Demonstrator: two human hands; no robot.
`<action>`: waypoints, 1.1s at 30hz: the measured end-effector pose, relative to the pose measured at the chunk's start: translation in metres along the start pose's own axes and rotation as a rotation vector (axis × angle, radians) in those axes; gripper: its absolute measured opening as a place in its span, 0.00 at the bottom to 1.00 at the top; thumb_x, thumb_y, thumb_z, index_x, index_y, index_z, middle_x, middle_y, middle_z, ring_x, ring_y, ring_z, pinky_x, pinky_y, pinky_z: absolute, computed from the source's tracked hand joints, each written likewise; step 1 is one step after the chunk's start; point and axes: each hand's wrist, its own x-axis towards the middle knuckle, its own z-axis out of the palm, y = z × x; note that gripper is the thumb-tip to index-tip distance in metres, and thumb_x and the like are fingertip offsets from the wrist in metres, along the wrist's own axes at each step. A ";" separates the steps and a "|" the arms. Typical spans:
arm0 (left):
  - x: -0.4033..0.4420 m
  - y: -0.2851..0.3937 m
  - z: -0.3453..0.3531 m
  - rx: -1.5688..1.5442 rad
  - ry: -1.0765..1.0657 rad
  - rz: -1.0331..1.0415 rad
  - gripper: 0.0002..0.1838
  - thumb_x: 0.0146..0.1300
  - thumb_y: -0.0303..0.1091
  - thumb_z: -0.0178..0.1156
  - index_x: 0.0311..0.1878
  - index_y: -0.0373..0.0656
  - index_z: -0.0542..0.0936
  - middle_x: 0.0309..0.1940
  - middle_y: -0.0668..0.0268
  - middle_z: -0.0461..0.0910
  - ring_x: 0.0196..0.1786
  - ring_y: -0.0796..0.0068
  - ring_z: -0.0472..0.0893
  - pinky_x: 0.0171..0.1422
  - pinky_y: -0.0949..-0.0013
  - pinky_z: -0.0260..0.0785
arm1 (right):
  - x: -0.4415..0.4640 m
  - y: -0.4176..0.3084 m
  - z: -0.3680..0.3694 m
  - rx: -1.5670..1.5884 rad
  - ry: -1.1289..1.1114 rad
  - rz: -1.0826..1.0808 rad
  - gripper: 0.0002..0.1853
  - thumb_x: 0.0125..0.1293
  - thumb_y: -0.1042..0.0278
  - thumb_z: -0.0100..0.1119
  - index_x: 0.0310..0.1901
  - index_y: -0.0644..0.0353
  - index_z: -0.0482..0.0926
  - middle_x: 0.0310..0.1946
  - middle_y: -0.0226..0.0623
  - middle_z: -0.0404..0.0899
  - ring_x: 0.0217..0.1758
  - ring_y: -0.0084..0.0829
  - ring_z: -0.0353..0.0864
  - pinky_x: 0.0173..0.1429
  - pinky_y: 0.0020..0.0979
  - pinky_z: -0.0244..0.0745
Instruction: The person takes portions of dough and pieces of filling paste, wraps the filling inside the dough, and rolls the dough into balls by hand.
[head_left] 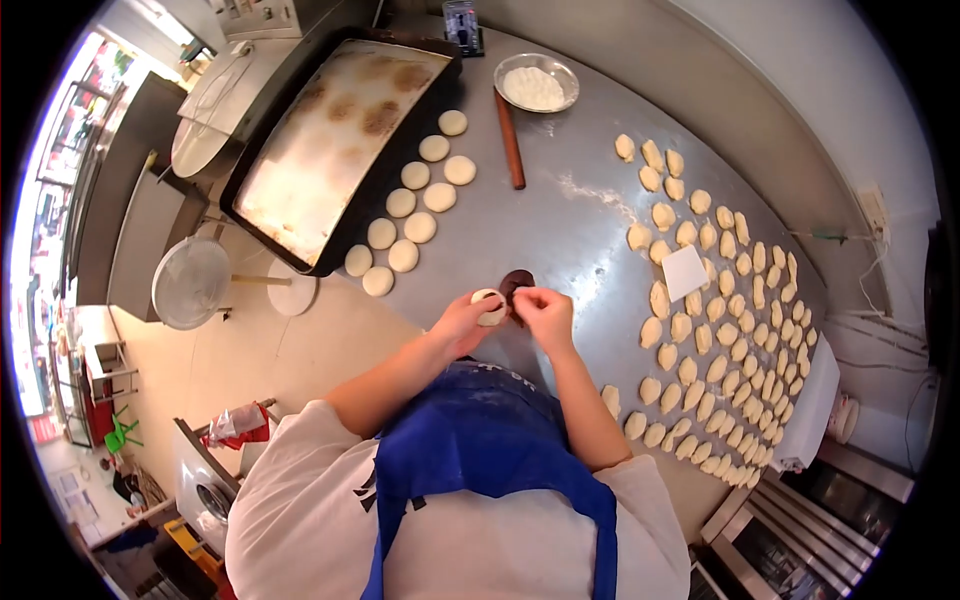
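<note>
My left hand point(462, 325) is closed around a round piece of pale dough point(489, 306), which has some dark filling showing in its middle. Just right of it, near the table's front edge, lies a lump of dark brown paste point(516, 282). The fingers of my right hand point(546, 316) are pinched together at the paste, and their tips partly cover it. Flattened round dough buns point(420, 227) form two rows to the left, along the tray. Many small dough pieces point(703, 338) are spread over the right side of the table.
A large black-rimmed baking tray point(335, 140) with brown stains stands at the left. Farther back are a wooden rolling pin point(510, 140), a metal bowl point(572, 88) of white flour and a small dark device point(462, 28). A white scraper point(684, 273) lies on the dough pieces.
</note>
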 end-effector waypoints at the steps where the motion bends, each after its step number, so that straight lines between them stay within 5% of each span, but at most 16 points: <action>1: -0.003 0.002 -0.007 -0.050 0.049 -0.005 0.14 0.73 0.33 0.58 0.56 0.37 0.74 0.50 0.60 0.78 0.53 0.64 0.81 0.59 0.61 0.76 | 0.009 0.008 0.003 -0.047 0.179 -0.094 0.08 0.61 0.69 0.68 0.38 0.62 0.88 0.29 0.39 0.87 0.31 0.28 0.85 0.38 0.28 0.78; 4: -0.016 0.008 -0.021 -0.047 0.135 0.030 0.13 0.73 0.34 0.57 0.54 0.37 0.74 0.49 0.59 0.79 0.52 0.62 0.81 0.59 0.60 0.77 | 0.038 0.055 -0.008 -0.717 0.246 -0.532 0.09 0.63 0.68 0.65 0.44 0.57 0.86 0.42 0.37 0.86 0.46 0.36 0.84 0.47 0.35 0.78; 7: -0.019 0.011 -0.023 -0.077 0.069 0.027 0.11 0.73 0.34 0.57 0.52 0.38 0.74 0.48 0.59 0.79 0.51 0.62 0.81 0.59 0.60 0.77 | 0.040 0.074 -0.009 -0.952 0.097 -0.595 0.15 0.64 0.69 0.61 0.53 0.57 0.82 0.56 0.37 0.80 0.58 0.37 0.79 0.54 0.39 0.74; 11: -0.012 0.015 -0.004 -0.191 0.115 0.080 0.12 0.74 0.36 0.55 0.53 0.39 0.74 0.48 0.60 0.79 0.51 0.63 0.82 0.57 0.63 0.78 | 0.026 0.077 -0.002 -1.100 0.038 -0.638 0.21 0.67 0.69 0.55 0.60 0.64 0.75 0.66 0.42 0.71 0.69 0.39 0.70 0.62 0.44 0.69; 14: -0.009 0.021 0.009 -0.231 0.032 -0.010 0.14 0.76 0.39 0.51 0.54 0.40 0.75 0.51 0.60 0.79 0.55 0.63 0.80 0.61 0.60 0.76 | 0.005 0.032 0.003 -0.914 0.175 -0.613 0.22 0.68 0.66 0.55 0.62 0.62 0.74 0.69 0.42 0.69 0.71 0.42 0.67 0.65 0.47 0.66; 15: -0.007 0.023 0.013 -0.199 -0.038 0.030 0.15 0.77 0.40 0.51 0.56 0.39 0.74 0.52 0.60 0.78 0.55 0.63 0.80 0.62 0.60 0.75 | 0.000 0.008 0.002 -0.847 0.219 -0.662 0.22 0.66 0.63 0.61 0.60 0.60 0.76 0.62 0.43 0.76 0.63 0.42 0.75 0.61 0.44 0.71; 18: -0.015 0.022 0.024 -0.102 -0.175 0.039 0.19 0.77 0.43 0.49 0.60 0.38 0.72 0.55 0.59 0.77 0.58 0.64 0.78 0.63 0.59 0.73 | -0.009 -0.032 -0.002 -0.494 -0.129 -0.502 0.21 0.61 0.61 0.68 0.54 0.59 0.79 0.48 0.42 0.83 0.47 0.37 0.84 0.50 0.37 0.78; 22: -0.022 0.026 0.044 0.058 -0.208 -0.096 0.22 0.78 0.44 0.45 0.64 0.38 0.71 0.57 0.58 0.77 0.59 0.63 0.78 0.65 0.58 0.72 | -0.001 -0.045 -0.012 -0.422 -0.211 -0.028 0.19 0.58 0.61 0.73 0.48 0.61 0.80 0.37 0.37 0.85 0.33 0.25 0.84 0.38 0.28 0.78; 26: -0.013 0.025 0.019 -0.060 -0.205 -0.107 0.21 0.78 0.45 0.46 0.62 0.39 0.72 0.56 0.57 0.79 0.57 0.63 0.81 0.61 0.61 0.77 | -0.005 -0.022 -0.030 0.583 -0.148 0.114 0.14 0.69 0.58 0.55 0.43 0.61 0.82 0.36 0.38 0.84 0.29 0.27 0.81 0.28 0.28 0.73; 27: -0.014 0.028 0.020 -0.137 -0.185 -0.110 0.21 0.79 0.46 0.46 0.62 0.39 0.72 0.56 0.57 0.79 0.56 0.63 0.81 0.60 0.62 0.79 | -0.012 -0.041 -0.022 0.845 0.010 0.157 0.16 0.72 0.58 0.46 0.39 0.57 0.82 0.31 0.36 0.81 0.23 0.25 0.73 0.23 0.27 0.65; 30: -0.017 0.036 0.023 -0.221 -0.118 -0.186 0.20 0.78 0.46 0.49 0.60 0.39 0.73 0.52 0.58 0.81 0.53 0.66 0.83 0.56 0.64 0.81 | -0.008 -0.013 -0.048 1.283 -0.026 0.368 0.16 0.74 0.55 0.46 0.33 0.54 0.77 0.23 0.30 0.73 0.17 0.24 0.64 0.20 0.26 0.58; 31: -0.013 0.034 0.020 -0.163 -0.156 -0.208 0.20 0.77 0.46 0.49 0.59 0.39 0.73 0.52 0.58 0.81 0.53 0.67 0.83 0.56 0.64 0.81 | -0.008 -0.015 -0.047 1.171 0.103 0.441 0.20 0.76 0.52 0.45 0.26 0.52 0.70 0.18 0.27 0.65 0.15 0.23 0.55 0.18 0.26 0.50; 33: -0.008 0.030 0.023 -0.045 -0.235 -0.255 0.20 0.77 0.47 0.50 0.59 0.39 0.73 0.52 0.58 0.80 0.52 0.68 0.83 0.56 0.65 0.81 | -0.014 -0.020 -0.042 1.002 0.100 0.392 0.22 0.77 0.49 0.44 0.25 0.51 0.67 0.17 0.26 0.64 0.14 0.22 0.55 0.18 0.26 0.49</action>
